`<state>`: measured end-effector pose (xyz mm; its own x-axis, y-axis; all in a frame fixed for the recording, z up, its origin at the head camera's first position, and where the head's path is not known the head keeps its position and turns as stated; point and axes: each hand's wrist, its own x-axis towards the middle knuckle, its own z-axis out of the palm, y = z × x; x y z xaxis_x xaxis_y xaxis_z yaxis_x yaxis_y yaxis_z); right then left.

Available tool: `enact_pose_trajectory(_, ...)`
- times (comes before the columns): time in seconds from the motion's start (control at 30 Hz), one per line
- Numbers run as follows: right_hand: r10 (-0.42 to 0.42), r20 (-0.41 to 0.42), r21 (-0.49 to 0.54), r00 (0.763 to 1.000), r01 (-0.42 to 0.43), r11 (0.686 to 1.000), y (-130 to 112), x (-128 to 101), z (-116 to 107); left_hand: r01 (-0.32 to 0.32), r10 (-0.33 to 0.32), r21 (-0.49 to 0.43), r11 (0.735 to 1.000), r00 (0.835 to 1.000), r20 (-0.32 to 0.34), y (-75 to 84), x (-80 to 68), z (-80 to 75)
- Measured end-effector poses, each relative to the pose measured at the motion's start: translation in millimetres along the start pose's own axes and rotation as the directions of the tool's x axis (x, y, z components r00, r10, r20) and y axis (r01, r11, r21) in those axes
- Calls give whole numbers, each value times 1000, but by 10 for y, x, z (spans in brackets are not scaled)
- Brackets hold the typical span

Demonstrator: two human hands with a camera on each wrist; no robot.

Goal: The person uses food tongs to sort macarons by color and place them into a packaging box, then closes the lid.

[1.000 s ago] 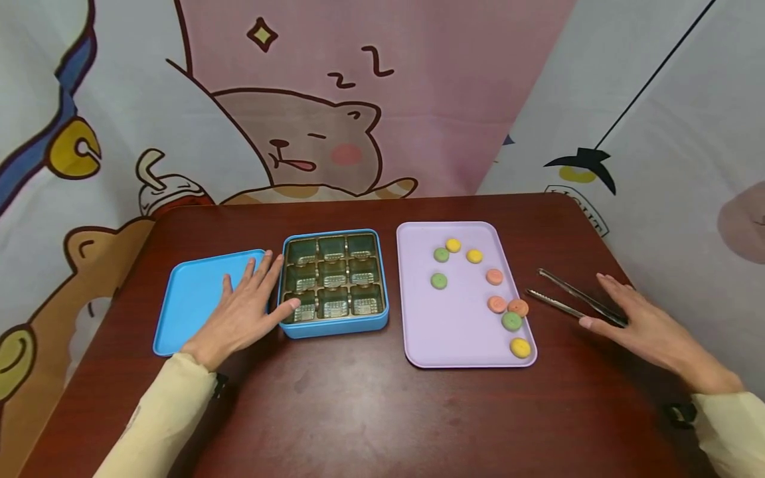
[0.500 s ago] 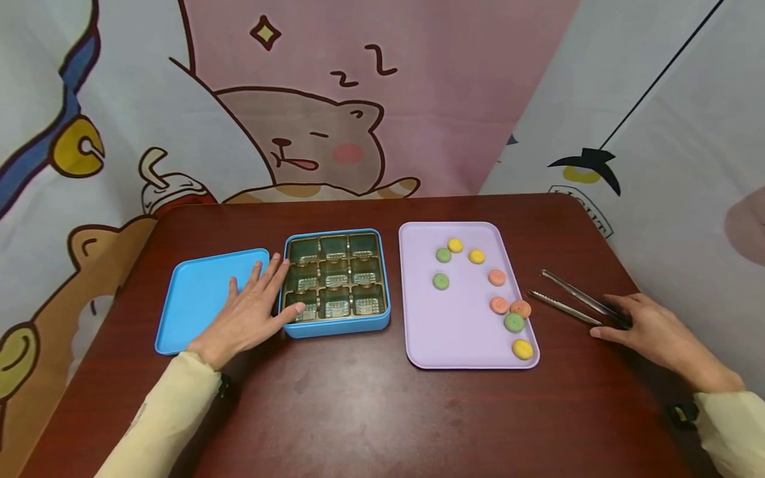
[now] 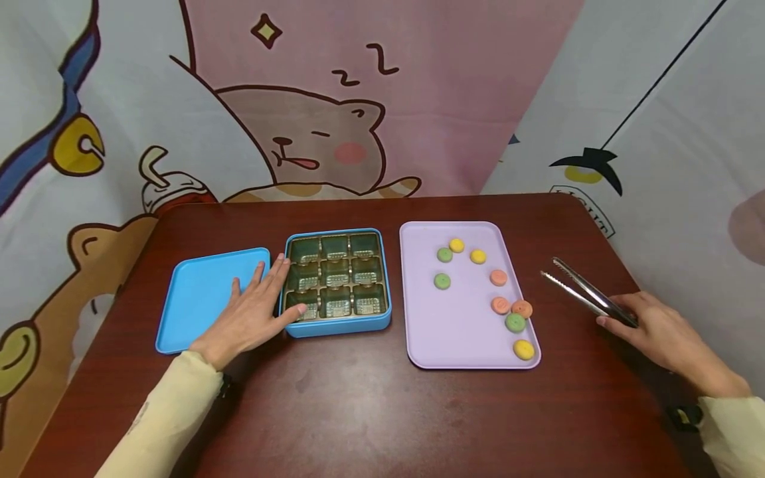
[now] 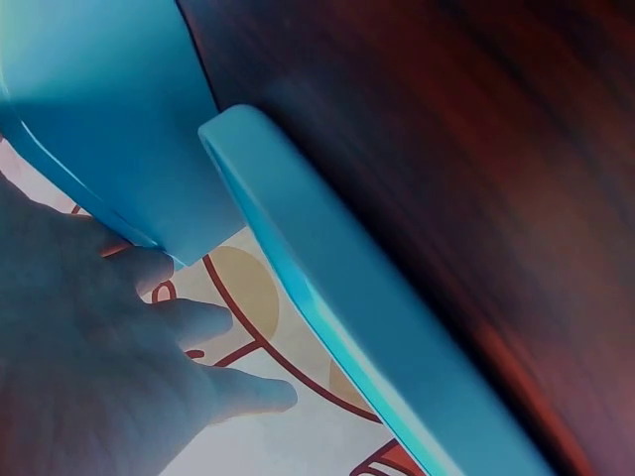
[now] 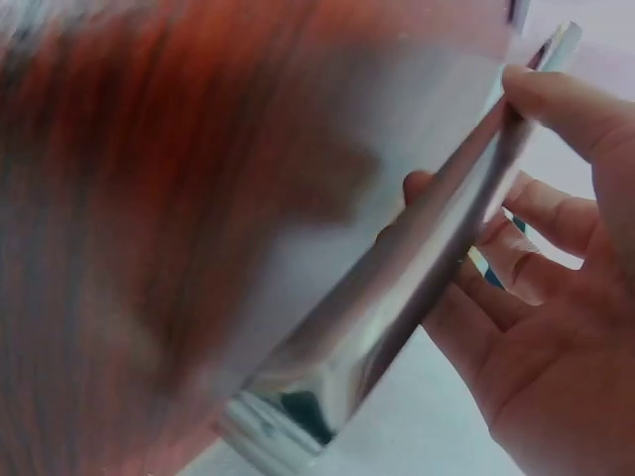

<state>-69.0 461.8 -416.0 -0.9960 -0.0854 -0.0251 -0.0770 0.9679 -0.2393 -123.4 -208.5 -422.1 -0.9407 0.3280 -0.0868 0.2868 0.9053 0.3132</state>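
My right hand (image 3: 672, 338) grips metal tongs (image 3: 588, 289) near their closed end, thumb on one side and fingers on the other; the toothed tips stand apart, pointing left toward the tray. In the right wrist view the tongs (image 5: 397, 268) cross the palm side at a slant. My left hand (image 3: 248, 315), fingers spread and straight, rests against the left rim of a blue box (image 3: 340, 325), its thumb over the near-left corner. A gold plastic insert (image 3: 336, 272) with several square compartments fills the box. In the left wrist view the fingers (image 4: 198, 322) touch the box wall (image 4: 129, 129).
A blue lid (image 3: 197, 299) lies left of the box, partly under my left hand. On the lilac tray (image 3: 454, 338) are several small round macaron-like pieces in yellow (image 3: 524, 350), green (image 3: 442, 281) and pink-orange (image 3: 499, 277). A printed cloth (image 3: 454, 99) hangs behind the brown table (image 3: 358, 411).
My right hand has come down onto the tongs, curled round them and raised them slightly off the table, their tips shifting right and up in the view. The left hand keeps its place.
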Motion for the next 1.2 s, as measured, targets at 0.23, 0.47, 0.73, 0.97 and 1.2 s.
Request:
enact_pose_trajectory(0.23, -20, -91, 29, 996, 23, 999, -152, -85, -74, -5, 5, -5, 1000, 1000, -8, 5, 12, 2)
enact_pose_trajectory(0.47, -61, -126, -8, 990, 60, 998, -325, -180, -160, -5, 5, -16, 1000, 1000, 4, 14, 16, 3)
enact_pose_trajectory(0.73, -63, -98, -39, 993, 59, 997, -491, -262, -193, -8, 8, -20, 1000, 1000, 7, 13, 21, 15)
enact_pose_trajectory(0.97, -87, -115, -70, 990, 80, 994, -744, -220, -191, -2, 2, -14, 1000, 1000, 10, 5, 7, 20)
enact_pose_trajectory(1.2, -204, -195, -55, 959, 197, 979, -943, -116, -126, -9, 9, -10, 1000, 1000, 0, 21, 15, 28)
